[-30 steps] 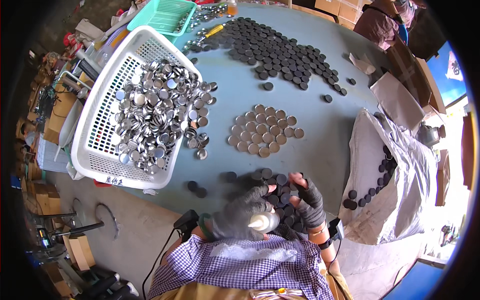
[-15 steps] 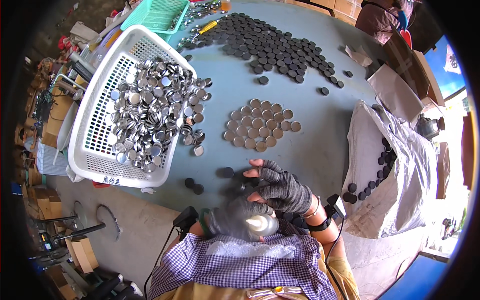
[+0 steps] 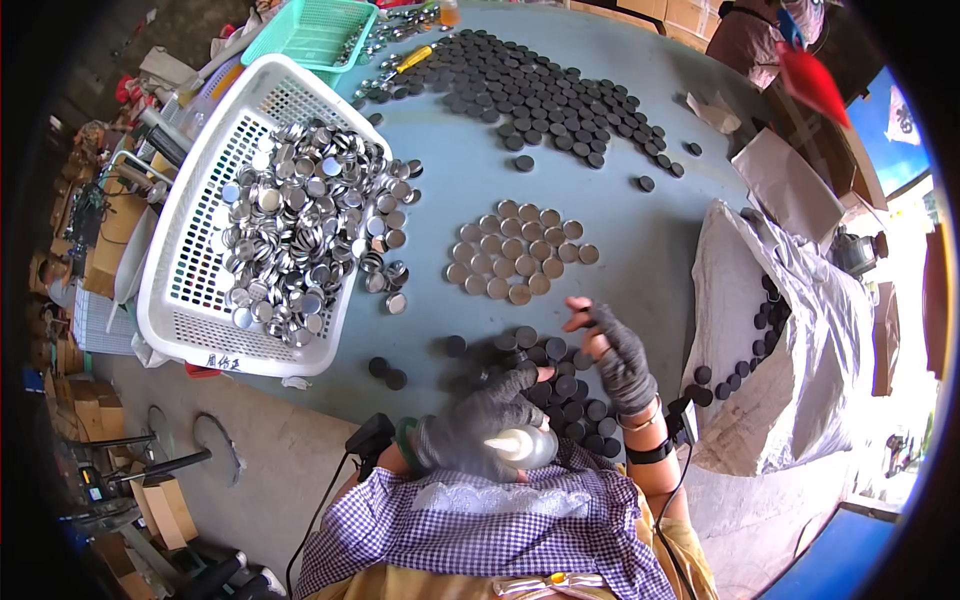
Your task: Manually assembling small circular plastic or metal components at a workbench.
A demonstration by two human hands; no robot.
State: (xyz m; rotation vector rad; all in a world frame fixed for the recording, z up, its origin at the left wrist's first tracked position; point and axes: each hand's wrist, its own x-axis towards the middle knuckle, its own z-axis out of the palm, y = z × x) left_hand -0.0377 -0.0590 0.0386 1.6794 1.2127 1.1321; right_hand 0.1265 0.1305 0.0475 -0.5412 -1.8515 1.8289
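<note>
My left hand [image 3: 468, 428], in a grey fingerless glove, is closed around a whitish squeeze bottle [image 3: 530, 447] with a pointed nozzle, lying sideways near my lap. Its fingertips reach over a loose pile of black round caps [image 3: 574, 388] at the table's near edge. Gloved likewise, my right hand [image 3: 620, 362] hovers just right of that pile, fingers bent and apart, with nothing visible in them. Beyond the hands, shallow silver metal caps [image 3: 514, 248] lie hollow side up in a flat cluster.
A white perforated basket [image 3: 158, 290] heaped with silver caps stands left, some spilling over its right side. Many black discs [image 3: 560, 100] cover the far table, near a yellow-handled screwdriver [image 3: 414, 58] and a green basket [image 3: 312, 38]. A pale sack [image 3: 800, 400] lies right, with black discs on it.
My right hand has moved away from the left hand, to the right and slightly farther out, uncovering the black caps. My left hand still grips the bottle. A red object shows larger at upper right.
</note>
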